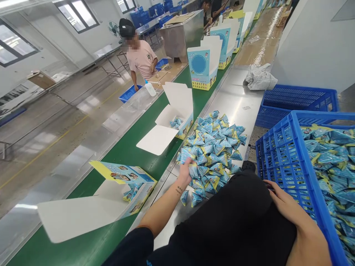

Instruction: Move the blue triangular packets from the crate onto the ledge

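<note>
Right, hands first, then outward.
L hand: left hand (185,170) out ahead on the steel table (235,99), fingers curled into the near edge of the packet pile (212,147); blurred, seems closed on a packet or two but can't tell for sure.
R hand: right hand (283,201) resting low by the lap, fingers bent at the near wall of the blue crate (288,162); grip not clear, nothing seen held.
Packets: small blue-and-yellow pyramid sachets, heaped just ahead of L hand, a few loose strays nearer the body. More fill the crate to the R of the R hand.
Handling: likely light, film wrap prob slippery and crinkly, soft-sided so easily crushed if squeezed; best pinched at a sealed corner or scooped several at once in a cupped palm.
Near box: open carton (130,184) lying tilted on the green belt (122,151), left of L hand, flaps spread, some packets inside.
Next box: second open carton (177,118) further along the belt, ahead-left of L hand, few packets in it.
Further out: upright printed cartons (202,68) beyond, crumpled cloth (259,77) on the table well ahead, empty-looking blue crate (299,101) behind the full one.
Other ppl: a person in a pink shirt (140,57) across the belt, far ahead-left.
</note>
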A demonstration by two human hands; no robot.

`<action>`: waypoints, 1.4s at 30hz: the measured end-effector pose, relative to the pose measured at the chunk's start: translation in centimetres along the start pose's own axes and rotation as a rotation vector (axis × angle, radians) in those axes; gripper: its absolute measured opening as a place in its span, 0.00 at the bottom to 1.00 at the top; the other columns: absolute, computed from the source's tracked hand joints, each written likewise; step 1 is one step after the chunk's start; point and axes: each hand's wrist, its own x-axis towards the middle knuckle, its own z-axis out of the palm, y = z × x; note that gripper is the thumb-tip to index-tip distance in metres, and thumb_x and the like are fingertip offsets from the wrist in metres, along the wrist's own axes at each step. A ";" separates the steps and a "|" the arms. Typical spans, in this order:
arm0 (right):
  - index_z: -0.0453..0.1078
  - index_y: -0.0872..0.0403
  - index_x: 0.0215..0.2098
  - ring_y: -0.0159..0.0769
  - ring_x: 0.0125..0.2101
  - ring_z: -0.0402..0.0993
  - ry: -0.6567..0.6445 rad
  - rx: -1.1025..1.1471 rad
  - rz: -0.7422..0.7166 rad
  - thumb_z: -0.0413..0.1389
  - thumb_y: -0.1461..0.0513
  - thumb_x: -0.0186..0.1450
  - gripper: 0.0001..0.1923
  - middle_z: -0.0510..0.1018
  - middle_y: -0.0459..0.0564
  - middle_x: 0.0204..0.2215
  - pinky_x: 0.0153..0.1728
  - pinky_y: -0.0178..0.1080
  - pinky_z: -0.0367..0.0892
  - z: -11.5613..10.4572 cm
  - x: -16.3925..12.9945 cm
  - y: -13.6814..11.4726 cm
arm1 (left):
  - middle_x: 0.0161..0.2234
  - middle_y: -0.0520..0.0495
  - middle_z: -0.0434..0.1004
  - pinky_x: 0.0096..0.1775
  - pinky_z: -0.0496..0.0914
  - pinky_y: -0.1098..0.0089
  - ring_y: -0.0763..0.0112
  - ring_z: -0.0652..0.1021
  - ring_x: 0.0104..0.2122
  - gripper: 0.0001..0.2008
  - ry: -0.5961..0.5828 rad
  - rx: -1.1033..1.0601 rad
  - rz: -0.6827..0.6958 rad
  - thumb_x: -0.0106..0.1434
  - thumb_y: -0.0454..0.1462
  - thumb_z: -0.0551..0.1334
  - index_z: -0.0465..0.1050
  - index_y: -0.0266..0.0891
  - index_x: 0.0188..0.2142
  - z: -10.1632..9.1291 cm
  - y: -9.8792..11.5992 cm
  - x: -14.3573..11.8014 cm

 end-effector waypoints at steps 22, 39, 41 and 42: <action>0.69 0.46 0.57 0.57 0.55 0.81 -0.059 0.079 0.042 0.46 0.41 0.66 0.29 0.85 0.57 0.51 0.55 0.53 0.77 -0.3 -0.1 -0.9 | 0.44 0.40 0.75 0.48 0.78 0.55 0.57 0.80 0.49 0.18 0.271 -0.079 0.366 0.72 0.51 0.63 0.68 0.40 0.49 0.1 16.0 11.3; 0.65 0.51 0.62 0.59 0.57 0.78 -0.077 -0.042 0.161 0.48 0.48 0.66 0.30 0.80 0.61 0.57 0.60 0.60 0.72 -0.7 -0.5 -2.5 | 0.52 0.37 0.80 0.55 0.75 0.52 0.48 0.79 0.53 0.21 -0.279 1.414 0.187 0.63 0.42 0.70 0.78 0.40 0.55 -17.1 -7.0 -6.2; 0.65 0.50 0.61 0.58 0.57 0.78 -0.070 -0.046 0.150 0.48 0.48 0.67 0.28 0.80 0.61 0.56 0.60 0.60 0.72 -0.6 -0.5 -2.3 | 0.52 0.33 0.80 0.56 0.74 0.50 0.48 0.79 0.54 0.20 -0.124 1.433 0.242 0.67 0.41 0.65 0.76 0.36 0.56 -17.6 -6.9 -5.2; 0.65 0.50 0.61 0.57 0.57 0.78 -0.066 -0.053 0.155 0.48 0.49 0.67 0.28 0.80 0.61 0.57 0.60 0.60 0.72 -0.6 -0.6 -2.2 | 0.52 0.32 0.79 0.57 0.74 0.50 0.47 0.79 0.54 0.20 -0.074 1.433 0.311 0.68 0.42 0.65 0.76 0.35 0.56 -17.9 -6.7 -4.7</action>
